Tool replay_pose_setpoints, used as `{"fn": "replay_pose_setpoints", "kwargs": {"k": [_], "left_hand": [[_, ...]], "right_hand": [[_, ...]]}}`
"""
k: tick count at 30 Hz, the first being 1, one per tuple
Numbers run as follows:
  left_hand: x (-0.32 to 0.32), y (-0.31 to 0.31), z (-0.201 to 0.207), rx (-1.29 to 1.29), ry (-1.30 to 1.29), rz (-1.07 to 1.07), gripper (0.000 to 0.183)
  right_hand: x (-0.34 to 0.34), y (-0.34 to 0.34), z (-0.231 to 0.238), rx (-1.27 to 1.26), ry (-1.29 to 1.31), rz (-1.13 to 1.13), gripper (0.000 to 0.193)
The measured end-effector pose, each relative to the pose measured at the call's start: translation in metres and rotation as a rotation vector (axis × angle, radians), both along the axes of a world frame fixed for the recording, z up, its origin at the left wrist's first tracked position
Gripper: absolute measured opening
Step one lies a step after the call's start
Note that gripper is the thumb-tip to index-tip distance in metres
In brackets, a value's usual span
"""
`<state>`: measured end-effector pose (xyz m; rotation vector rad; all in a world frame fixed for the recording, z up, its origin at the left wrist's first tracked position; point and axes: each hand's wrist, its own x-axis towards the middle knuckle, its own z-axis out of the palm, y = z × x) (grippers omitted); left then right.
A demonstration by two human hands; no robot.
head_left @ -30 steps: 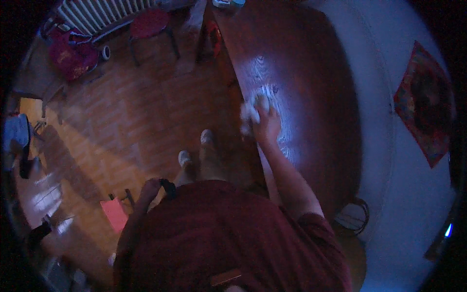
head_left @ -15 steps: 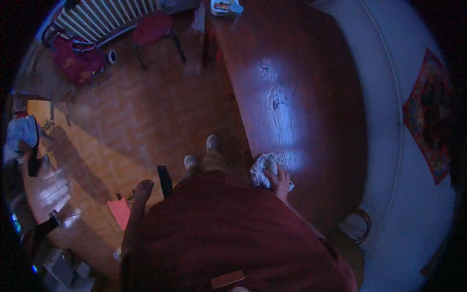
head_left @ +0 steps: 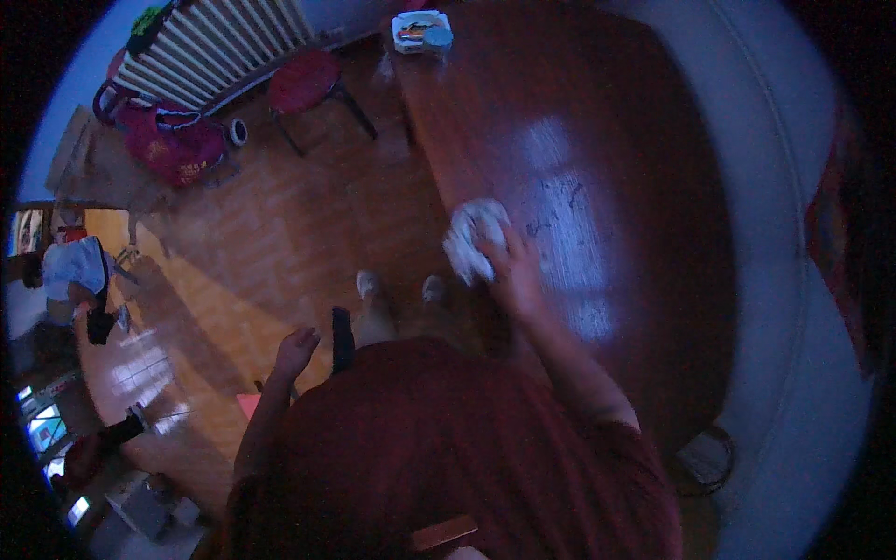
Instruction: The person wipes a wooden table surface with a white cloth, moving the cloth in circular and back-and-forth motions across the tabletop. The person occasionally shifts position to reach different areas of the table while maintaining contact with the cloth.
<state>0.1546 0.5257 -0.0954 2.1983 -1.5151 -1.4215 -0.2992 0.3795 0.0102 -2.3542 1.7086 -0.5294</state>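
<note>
While a broad, reddish-brown table (head_left: 644, 159) at the right is being lit by a pale bluish glare, a cloth (head_left: 471, 233) is being held at its left edge. Whitish with grey-shadowed folds, the cloth is being bunched into a soft, uneven heap, its finer texture being hidden by blur and dimness. Its right side is being gripped by the right hand (head_left: 515, 271). The left hand (head_left: 297, 350) is being held at the near left, well apart from the table; whether its fingers are being pressed together cannot be told.
</note>
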Motion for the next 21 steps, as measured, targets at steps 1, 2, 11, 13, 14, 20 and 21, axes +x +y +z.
{"fn": "replay_pose_setpoints", "kwargs": {"k": [1, 2, 11, 13, 14, 20, 21], "left_hand": [[-0.007, -0.005, 0.002, 0.032, -0.013, -0.026, 0.037], [-0.006, -0.011, 0.005, 0.064, -0.030, -0.056, 0.037], [0.017, -0.055, -0.032, 0.130, -0.039, -0.148, 0.035], [0.043, -0.055, -0.049, 0.047, 0.005, -0.148, 0.034], [0.055, -0.062, -0.060, 0.001, 0.032, -0.155, 0.034], [0.049, -0.110, -0.031, 0.040, 0.009, -0.145, 0.034], [0.061, -0.105, -0.047, -0.051, -0.024, -0.192, 0.034]], "right_hand": [[-0.022, 0.039, -0.003, 0.138, -0.046, -0.055, 0.049], [-0.036, 0.072, 0.004, 0.177, -0.042, -0.089, 0.050], [0.011, -0.005, 0.002, 0.112, 0.084, -0.310, 0.056], [0.050, -0.088, 0.017, 0.018, 0.040, -0.290, 0.045], [0.064, -0.128, 0.010, 0.028, 0.069, -0.276, 0.044], [0.068, -0.118, -0.010, 0.004, 0.123, -0.209, 0.047], [0.061, -0.088, -0.007, 0.050, 0.081, -0.188, 0.048]]}}
